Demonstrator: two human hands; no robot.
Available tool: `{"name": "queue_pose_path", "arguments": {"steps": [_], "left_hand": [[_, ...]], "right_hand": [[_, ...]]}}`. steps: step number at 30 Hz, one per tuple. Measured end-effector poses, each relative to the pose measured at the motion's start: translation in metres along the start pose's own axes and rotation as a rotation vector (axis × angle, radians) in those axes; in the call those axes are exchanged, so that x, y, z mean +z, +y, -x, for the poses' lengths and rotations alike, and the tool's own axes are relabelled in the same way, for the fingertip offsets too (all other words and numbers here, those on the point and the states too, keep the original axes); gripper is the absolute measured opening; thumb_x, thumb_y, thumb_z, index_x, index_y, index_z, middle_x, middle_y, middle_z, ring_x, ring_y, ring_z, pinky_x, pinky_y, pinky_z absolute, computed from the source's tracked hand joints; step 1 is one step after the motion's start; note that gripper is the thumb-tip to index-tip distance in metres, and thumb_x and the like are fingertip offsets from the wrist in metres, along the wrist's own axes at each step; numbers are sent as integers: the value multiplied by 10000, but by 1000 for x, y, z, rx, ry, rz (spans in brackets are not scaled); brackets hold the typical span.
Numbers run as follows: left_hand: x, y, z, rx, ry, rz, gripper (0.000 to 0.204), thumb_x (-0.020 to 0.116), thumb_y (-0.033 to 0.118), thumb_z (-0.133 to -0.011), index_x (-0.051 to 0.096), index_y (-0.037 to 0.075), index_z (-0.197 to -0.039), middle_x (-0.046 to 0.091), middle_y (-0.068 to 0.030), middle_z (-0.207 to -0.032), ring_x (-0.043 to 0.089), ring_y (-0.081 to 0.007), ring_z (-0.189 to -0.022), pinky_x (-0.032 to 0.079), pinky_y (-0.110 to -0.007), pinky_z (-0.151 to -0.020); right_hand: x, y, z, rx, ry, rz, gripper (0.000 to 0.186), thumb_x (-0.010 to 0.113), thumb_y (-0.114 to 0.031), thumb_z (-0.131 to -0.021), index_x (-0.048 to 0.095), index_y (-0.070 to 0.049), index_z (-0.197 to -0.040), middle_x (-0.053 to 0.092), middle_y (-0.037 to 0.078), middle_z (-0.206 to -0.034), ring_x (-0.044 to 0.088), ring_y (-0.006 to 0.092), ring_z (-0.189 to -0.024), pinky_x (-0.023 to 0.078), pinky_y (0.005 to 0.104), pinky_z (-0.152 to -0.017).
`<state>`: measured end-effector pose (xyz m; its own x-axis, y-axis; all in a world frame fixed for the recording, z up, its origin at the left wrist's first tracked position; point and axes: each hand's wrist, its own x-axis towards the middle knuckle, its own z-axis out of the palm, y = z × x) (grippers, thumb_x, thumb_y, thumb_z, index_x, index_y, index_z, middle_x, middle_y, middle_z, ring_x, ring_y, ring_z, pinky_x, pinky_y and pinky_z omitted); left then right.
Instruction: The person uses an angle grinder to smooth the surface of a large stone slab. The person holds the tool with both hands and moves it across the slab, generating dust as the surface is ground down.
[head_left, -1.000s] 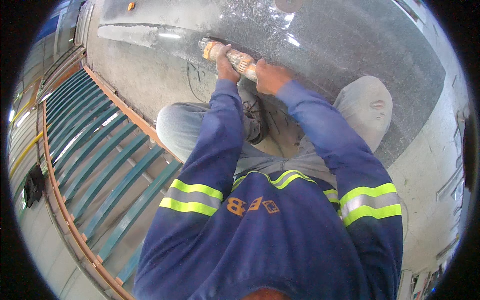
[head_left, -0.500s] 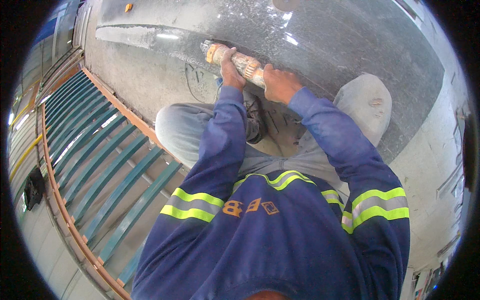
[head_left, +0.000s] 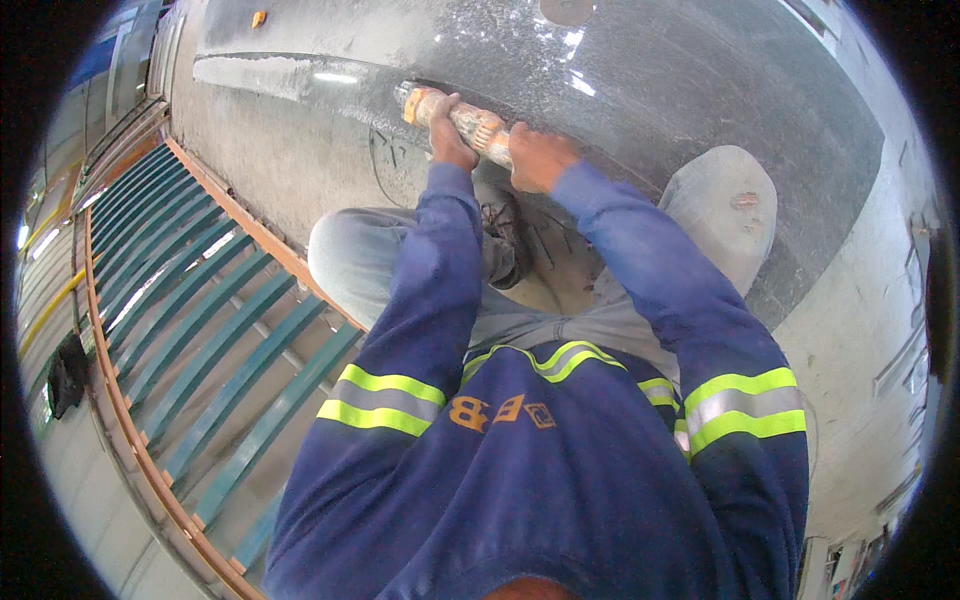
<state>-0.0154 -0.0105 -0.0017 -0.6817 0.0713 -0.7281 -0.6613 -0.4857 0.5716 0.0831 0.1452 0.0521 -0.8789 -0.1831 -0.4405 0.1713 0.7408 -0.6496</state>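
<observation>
A dusty orange angle grinder (head_left: 480, 130) lies across both my hands, its head pointing to the far left. My left hand (head_left: 451, 138) is wrapped round the body close behind the head. Closed on the rear end is my right hand (head_left: 541, 158). The head is low at the edge of a dark, glossy wet-looking patch (head_left: 690, 100) on the grey surface in front of me. Pale dust coats the tool, and its disc is hard to make out. A pale, powdery strip (head_left: 250, 70) runs off to the left of the head.
At left is a railing (head_left: 230, 330) of green slats in a brown frame. A thin dark cable (head_left: 376, 170) curls near my left knee. A small orange object (head_left: 259, 18) and a round grey disc (head_left: 566, 10) lie at the far side. My bent knees flank the work.
Both hands and the angle grinder have shifted slightly to the left. My grip on it is the same.
</observation>
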Motion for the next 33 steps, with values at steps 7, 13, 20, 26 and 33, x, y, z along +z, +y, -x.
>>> {"name": "queue_pose_path", "arguments": {"steps": [7,13,20,26,33], "left_hand": [[11,-7,14,47,58,12,306,626,250,-823,499,52,-1019,586,-116,-853,631,-316,-740,549,-494,-723],[14,-8,16,44,4,14,266,615,233,-831,500,59,-995,579,-104,-833,629,-307,-726,553,-485,-707],[-4,-4,-5,53,8,48,238,632,221,-825,515,77,-975,577,-87,-785,628,-269,-684,564,-455,-674],[-1,-13,-7,100,27,74,259,666,185,-804,519,79,-989,576,-82,-776,628,-261,-643,574,-441,-623],[15,-14,21,148,161,46,333,679,207,-780,508,41,-1012,566,-88,-768,625,-256,-602,574,-425,-582]], "right_hand": [[-10,0,20,0,20,21,398,689,-113,-731,502,49,-1043,679,259,-930,688,396,-890,551,483,-778],[-7,5,17,-13,31,8,396,683,-128,-737,494,44,-1040,676,266,-936,689,397,-886,552,488,-772],[11,5,-4,7,11,21,347,601,-144,-792,482,44,-1058,658,288,-981,653,440,-949,505,527,-834],[12,15,-1,-38,80,121,367,621,-155,-772,484,25,-1061,676,253,-953,677,417,-897,538,514,-780],[3,9,14,-11,53,73,358,617,-148,-761,480,28,-1041,664,285,-935,657,447,-895,519,526,-808]]}}
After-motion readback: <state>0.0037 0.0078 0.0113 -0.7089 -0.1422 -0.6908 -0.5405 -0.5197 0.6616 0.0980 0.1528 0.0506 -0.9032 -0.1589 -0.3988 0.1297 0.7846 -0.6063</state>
